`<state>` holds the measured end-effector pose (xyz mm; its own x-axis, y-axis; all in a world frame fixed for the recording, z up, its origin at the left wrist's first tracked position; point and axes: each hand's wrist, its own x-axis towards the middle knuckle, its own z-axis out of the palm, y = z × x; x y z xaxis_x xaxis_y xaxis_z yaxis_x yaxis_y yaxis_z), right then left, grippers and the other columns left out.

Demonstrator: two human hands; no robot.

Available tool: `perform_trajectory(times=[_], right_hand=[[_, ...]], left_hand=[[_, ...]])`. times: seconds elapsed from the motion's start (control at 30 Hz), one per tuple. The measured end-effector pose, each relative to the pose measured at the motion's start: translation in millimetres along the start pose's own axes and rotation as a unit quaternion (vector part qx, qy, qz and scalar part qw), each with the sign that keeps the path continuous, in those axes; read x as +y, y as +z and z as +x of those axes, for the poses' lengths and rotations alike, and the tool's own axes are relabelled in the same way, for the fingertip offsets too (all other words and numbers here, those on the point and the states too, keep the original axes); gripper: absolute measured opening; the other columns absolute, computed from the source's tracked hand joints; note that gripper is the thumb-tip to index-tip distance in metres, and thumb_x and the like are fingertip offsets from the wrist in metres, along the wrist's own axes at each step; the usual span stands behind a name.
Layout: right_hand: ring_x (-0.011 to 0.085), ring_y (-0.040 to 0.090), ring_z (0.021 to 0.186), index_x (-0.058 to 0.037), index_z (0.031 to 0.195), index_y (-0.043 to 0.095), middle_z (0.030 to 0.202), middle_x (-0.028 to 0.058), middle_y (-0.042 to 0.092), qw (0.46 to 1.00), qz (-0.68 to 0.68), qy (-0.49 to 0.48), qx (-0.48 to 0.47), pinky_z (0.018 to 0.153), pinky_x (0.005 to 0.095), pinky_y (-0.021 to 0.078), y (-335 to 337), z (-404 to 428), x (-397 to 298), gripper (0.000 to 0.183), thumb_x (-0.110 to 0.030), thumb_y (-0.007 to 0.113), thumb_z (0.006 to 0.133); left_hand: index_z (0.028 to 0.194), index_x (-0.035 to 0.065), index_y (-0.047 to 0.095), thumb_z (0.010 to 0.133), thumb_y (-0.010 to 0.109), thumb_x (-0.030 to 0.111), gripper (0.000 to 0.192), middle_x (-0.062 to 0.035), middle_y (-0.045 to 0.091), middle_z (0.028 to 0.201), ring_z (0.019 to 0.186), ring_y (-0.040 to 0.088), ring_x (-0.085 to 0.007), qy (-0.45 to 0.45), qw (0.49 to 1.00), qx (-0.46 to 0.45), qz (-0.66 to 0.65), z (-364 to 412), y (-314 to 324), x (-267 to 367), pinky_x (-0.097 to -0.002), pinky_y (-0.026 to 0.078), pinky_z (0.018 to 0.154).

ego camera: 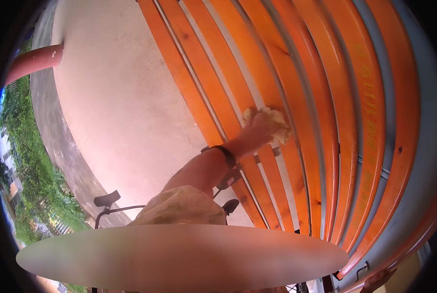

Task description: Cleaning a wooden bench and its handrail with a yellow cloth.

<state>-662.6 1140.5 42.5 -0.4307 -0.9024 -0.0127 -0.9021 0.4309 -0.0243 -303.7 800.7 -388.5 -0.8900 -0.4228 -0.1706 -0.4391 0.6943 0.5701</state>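
Note:
My left hand (262, 128) presses a crumpled pale yellow cloth (279, 126) onto the slats of a long orange wooden bench (218, 77). Motion blurs the fingers, and they partly hide the cloth. A dark band (226, 155) circles that wrist, below a loose pale sleeve (183, 208). At the lower right rim, what appears to be my right hand (377, 281) lies against an orange rail (409, 251). Only part of it shows, and its grip is unclear. Yellow writing runs along one of the bench's back slats (368, 91).
Pale concrete floor (119, 99) borders the bench. Beyond it come a grey ledge (53, 121), green plants (31, 175) and a red post (37, 62). A black curved tube with a pad (106, 199) and a small dark device (230, 178) are near my arm. A blue-grey wall (429, 121) stands behind the bench.

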Motion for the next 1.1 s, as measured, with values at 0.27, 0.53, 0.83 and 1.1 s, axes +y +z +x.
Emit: perform_trajectory(times=[0.27,0.53,0.83,1.1], right_hand=[[0.0396,0.058,0.079,0.0172,0.119,0.031,0.100,0.0346,0.051,0.992,-0.093,0.076,-0.039,0.064,0.0454,0.0494,-32.0,-63.1,101.7,0.067,-0.043,0.039,0.089],[0.0339,0.045,0.108,0.0069,0.123,0.038,0.116,0.0231,0.045,0.986,0.073,0.146,0.041,0.090,0.0413,0.0359,21.2,-21.0,32.9,0.075,-0.058,0.035,0.086],[0.0237,0.049,0.089,0.0063,0.115,0.043,0.097,0.0130,0.051,0.992,0.098,0.060,0.057,0.079,0.0321,0.0397,31.3,-5.1,33.3,0.063,-0.050,0.042,0.087],[0.0365,0.051,0.103,0.0053,0.117,0.045,0.108,0.0232,0.053,0.993,0.013,0.105,0.046,0.088,0.0386,0.0400,15.8,17.4,-23.1,0.063,-0.050,0.044,0.087]], left_hand=[[0.130,0.0381,0.038,0.078,0.049,0.001,0.065,-0.0035,0.017,0.146,0.127,0.022,-0.0399,-0.420,0.902,0.035,0.096,-25.3,-134.9,-150.3,-0.0525,0.029,0.101],[0.136,0.0377,0.027,0.078,0.052,0.000,0.073,-0.0100,0.007,0.146,0.128,0.015,-0.0465,-0.452,0.887,-0.086,0.041,-78.0,-70.0,-59.7,-0.0637,0.032,0.093],[0.123,0.0303,0.047,0.069,0.057,0.001,0.062,-0.0072,0.030,0.136,0.126,0.030,-0.0336,-0.175,0.947,-0.262,-0.070,-105.5,-70.6,42.8,-0.0477,0.038,0.091],[0.127,0.0329,0.041,0.071,0.056,0.002,0.066,-0.0123,0.023,0.140,0.118,0.038,-0.0372,-0.321,0.944,-0.058,-0.039,-128.7,-195.8,-18.0,-0.0415,0.039,0.091]])
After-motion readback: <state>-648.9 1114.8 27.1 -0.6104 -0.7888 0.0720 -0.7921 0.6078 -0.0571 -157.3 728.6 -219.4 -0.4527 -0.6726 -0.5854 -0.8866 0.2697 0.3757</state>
